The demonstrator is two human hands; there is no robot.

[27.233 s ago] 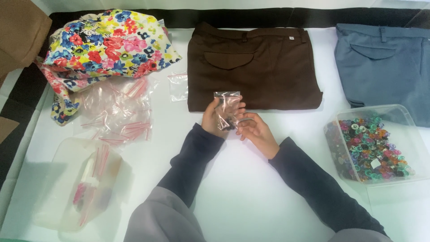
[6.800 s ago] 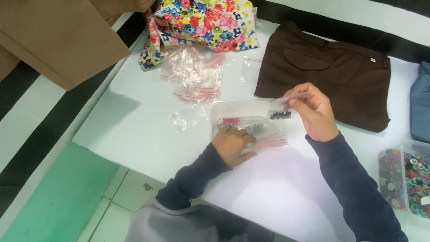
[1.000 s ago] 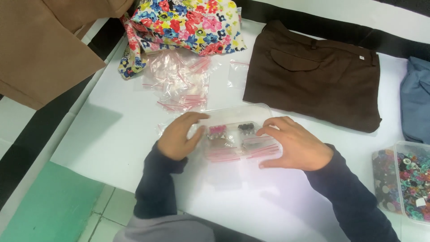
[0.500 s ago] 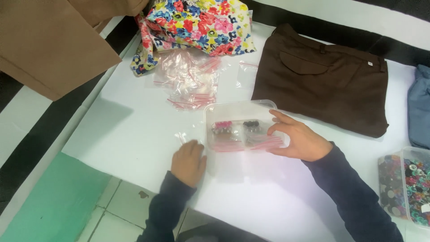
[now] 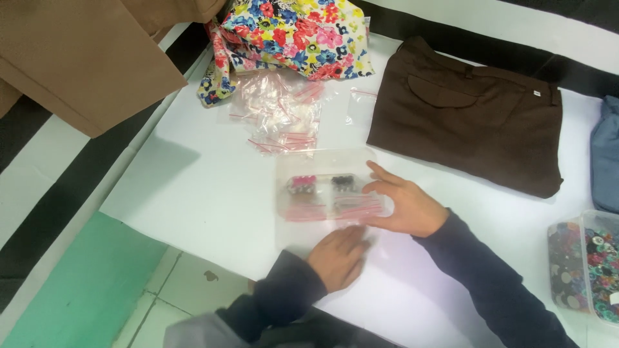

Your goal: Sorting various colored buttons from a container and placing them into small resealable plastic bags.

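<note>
Since half a second ago the left hand (image 5: 336, 256) has slid right, to just below the clear plastic container (image 5: 329, 188); fingers together, flat on the white table (image 5: 193, 187). Right hand (image 5: 403, 205) rests on the container's right edge, fingers spread, over small zip bags (image 5: 335, 207) of buttons. Beyond: loose empty zip bags (image 5: 280, 116), folded brown trousers (image 5: 471, 113), floral cloth (image 5: 290, 32). Far right: button tub (image 5: 590, 267).

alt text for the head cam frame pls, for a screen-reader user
A person's right hand steadies a clear plastic container of small zip bags on a white table, with the left hand flat just below it. Beyond lie loose zip bags, a floral fabric and brown trousers.
</note>
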